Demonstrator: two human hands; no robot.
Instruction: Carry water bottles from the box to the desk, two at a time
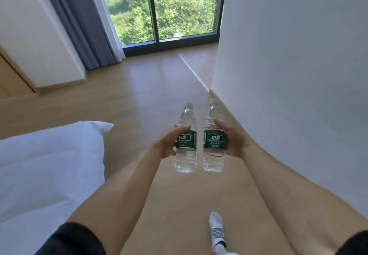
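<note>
- Our left hand (pixel 169 142) is wrapped around the left bottle (pixel 186 138) at its green label, thumb over the top edge of the label and fingers hidden behind; our right hand (pixel 234 140) is closed the same way on the right bottle (pixel 214 135).
- Both bottles are upright in the air in front of us, just beside each other but not touching, white caps on, over the wooden floor (pixel 139 95).
- They look full of clear water — so we judge each one moderately heavy for a single hand, with the weight sitting low.
- Thin clear plastic like this should give under a hard squeeze; the ribbed lower body looks stiffer, and the label band offers a drier, less slippery surface than bare plastic. Mid-body at the label seems the right place to hold.
- Near left lies a white bed (pixel 45 165); at the right, a white wall (pixel 298 75); far ahead, a window (pixel 163 10) with a grey curtain (pixel 79 26) to its left.
- Neither box nor desk is in view — we are mid-carry, by our reading.
</note>
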